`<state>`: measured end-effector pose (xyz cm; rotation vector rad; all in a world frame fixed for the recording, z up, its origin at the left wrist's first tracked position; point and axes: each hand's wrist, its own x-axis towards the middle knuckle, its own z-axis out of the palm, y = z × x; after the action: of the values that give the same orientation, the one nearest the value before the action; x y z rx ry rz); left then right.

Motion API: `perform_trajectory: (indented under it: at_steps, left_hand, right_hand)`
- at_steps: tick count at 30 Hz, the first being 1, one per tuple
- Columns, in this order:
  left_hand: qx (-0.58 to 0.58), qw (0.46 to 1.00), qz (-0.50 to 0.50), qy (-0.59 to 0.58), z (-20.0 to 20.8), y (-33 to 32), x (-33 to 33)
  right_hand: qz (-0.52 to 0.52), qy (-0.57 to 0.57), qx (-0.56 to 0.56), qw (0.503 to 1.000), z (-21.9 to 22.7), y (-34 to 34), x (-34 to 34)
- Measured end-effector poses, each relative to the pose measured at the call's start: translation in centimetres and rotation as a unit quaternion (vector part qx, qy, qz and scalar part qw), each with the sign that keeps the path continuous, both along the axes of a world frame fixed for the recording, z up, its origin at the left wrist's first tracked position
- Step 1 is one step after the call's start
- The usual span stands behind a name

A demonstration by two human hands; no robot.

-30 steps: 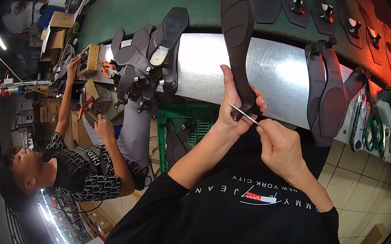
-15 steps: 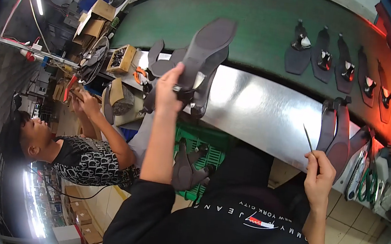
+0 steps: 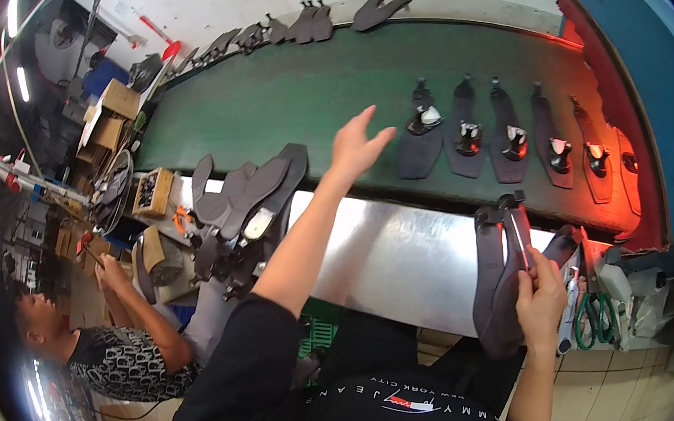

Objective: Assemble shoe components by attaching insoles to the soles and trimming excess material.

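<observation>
My left hand (image 3: 358,147) reaches over the green conveyor belt (image 3: 283,103), thumb and fingers spread, holding nothing. At the right end of the metal ledge (image 3: 386,254), my right hand (image 3: 542,301) is closed on a thin pointed stick (image 3: 522,240). That hand is right beside a group of dark sandal soles (image 3: 496,302) with straps, partly covering them. Left of my left forearm, a pile of dark soles (image 3: 255,192) lies on the ledge, some with straps. Several strapped sandals (image 3: 420,149) stand in a row on the belt, the rightmost ones in red light.
A blue and red machine housing (image 3: 644,105) borders the belt's right end. Green-handled scissors (image 3: 595,318) lie right of my right hand. A wooden box (image 3: 154,192) stands at left, near a seated co-worker (image 3: 127,345). A green crate (image 3: 317,336) is below the ledge.
My left hand has let go of the sole it held, which now appears to lie on the left pile, and has moved over the belt. My right hand has come nearer the right-hand sandals. The view has shifted.
</observation>
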<state>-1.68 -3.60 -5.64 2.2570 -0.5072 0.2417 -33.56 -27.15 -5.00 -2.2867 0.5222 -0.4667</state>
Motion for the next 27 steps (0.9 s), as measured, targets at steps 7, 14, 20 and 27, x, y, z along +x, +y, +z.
perform_trajectory:
  at_steps: [7, 14, 20, 27]
  left_hand:
    - [0.031, 0.996, -0.002, -0.082, -7.1, -6.6, 4.3]
    - [0.030, 0.990, 0.061, -0.121, -7.0, -8.6, -0.5]
    - [-0.225, 0.964, -0.031, -0.138, -1.1, -5.8, -3.7]
    - [-0.380, 0.800, -0.268, 0.380, 5.7, -0.3, -21.0]
  right_hand:
    - [0.016, 0.005, 0.000, 1.000, -0.5, -0.2, 0.7]
    - [0.014, -0.041, -0.024, 0.999, 0.4, -0.7, 0.2]
    - [-0.027, -0.221, 0.051, 0.974, 2.4, -0.6, -3.0]
    - [0.275, -0.235, 0.585, 0.726, 1.8, 3.2, -1.4]
